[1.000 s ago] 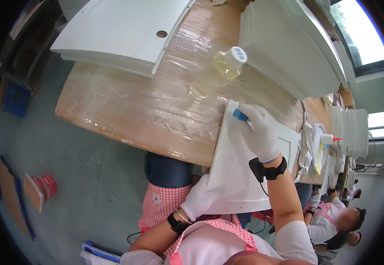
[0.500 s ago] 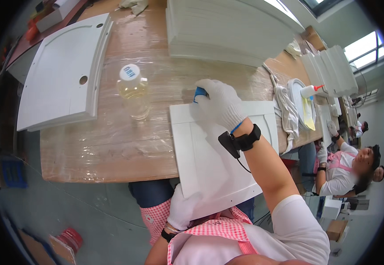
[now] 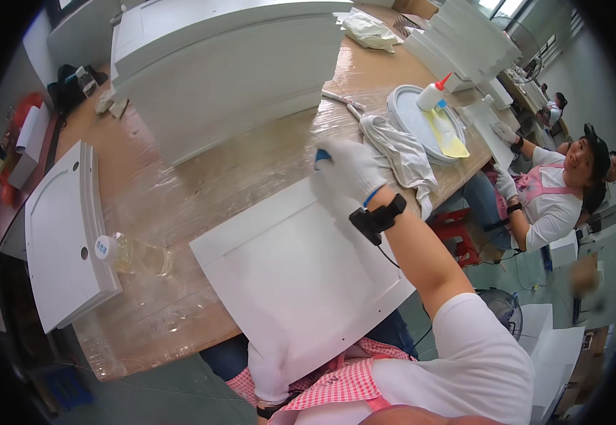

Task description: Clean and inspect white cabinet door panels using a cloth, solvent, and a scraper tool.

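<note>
One long wooden desk point(image 3: 251, 177), its top wrapped in clear glossy film, runs from the lower left of the frame to the upper right; a workshop room with a grey floor lies beyond its right edge. One white panel point(image 3: 301, 276) with a recessed field sits at centre frame, its far edge resting on the desk, its near edge overhanging toward the person's pink checked apron. Right hand point(image 3: 347, 173), in a white glove with a black wrist strap, is closed around one small blue-tipped tool point(image 3: 321, 154) at the panel's far corner, just above centre. Left hand point(image 3: 269, 372), also gloved white, holds the panel's near edge from below at the bottom centre of the frame; its fingers are hidden, so the grip cannot be told exactly. One clear plastic bottle point(image 3: 134, 256) with a white cap lies on its side at left of centre, near the panel. One white panel with a round hole point(image 3: 60, 241) lies at the left desk edge. One tall stack of white panels point(image 3: 216, 71) stands at upper centre; a second stack point(image 3: 464, 42) at upper right. One white cloth point(image 3: 400, 152) lies just right of the right hand. One round grey tray point(image 3: 407, 117) carries one glue bottle with a red nozzle point(image 3: 434, 93). Two other people sit at the right edge.
</note>
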### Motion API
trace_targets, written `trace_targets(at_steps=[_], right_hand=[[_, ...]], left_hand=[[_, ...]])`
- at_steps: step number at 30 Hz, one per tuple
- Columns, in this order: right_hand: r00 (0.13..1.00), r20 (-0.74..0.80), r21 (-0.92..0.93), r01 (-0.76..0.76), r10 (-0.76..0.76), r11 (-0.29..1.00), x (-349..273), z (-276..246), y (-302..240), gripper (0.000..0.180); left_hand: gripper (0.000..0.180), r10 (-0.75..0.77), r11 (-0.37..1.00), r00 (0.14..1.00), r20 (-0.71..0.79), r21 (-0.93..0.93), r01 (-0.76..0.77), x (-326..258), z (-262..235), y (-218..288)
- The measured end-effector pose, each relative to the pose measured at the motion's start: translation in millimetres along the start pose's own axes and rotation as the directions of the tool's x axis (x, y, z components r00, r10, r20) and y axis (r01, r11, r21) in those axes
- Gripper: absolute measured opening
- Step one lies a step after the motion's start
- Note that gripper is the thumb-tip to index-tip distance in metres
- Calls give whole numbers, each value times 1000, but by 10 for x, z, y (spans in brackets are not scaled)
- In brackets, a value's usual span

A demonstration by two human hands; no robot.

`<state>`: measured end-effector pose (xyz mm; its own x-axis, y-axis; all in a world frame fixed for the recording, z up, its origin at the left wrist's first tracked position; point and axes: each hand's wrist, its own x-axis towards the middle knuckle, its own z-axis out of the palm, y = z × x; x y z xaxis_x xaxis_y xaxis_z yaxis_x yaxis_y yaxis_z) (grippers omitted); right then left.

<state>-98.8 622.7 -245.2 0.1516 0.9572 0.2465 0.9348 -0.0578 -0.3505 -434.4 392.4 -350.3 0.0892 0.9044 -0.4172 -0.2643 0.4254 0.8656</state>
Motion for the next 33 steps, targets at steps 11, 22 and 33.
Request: trace_targets(at_steps=[11, 22, 33], right_hand=[[845, 253, 801, 90, 471, -592, -629, -979, 1243, 12], [931, 286, 532, 41, 225, -846, -1400, -969, 290, 15], [720, 4, 960, 191, 694, -204, -2232, -1284, 1058, 24]], left_hand=[[63, -17, 974, 995, 96, -223, 38, 79, 128, 153], [50, 614, 260, 623, 484, 621, -739, -275, 931, 834], [33, 592, 193, 701, 397, 775, -602, -358, 551, 722]])
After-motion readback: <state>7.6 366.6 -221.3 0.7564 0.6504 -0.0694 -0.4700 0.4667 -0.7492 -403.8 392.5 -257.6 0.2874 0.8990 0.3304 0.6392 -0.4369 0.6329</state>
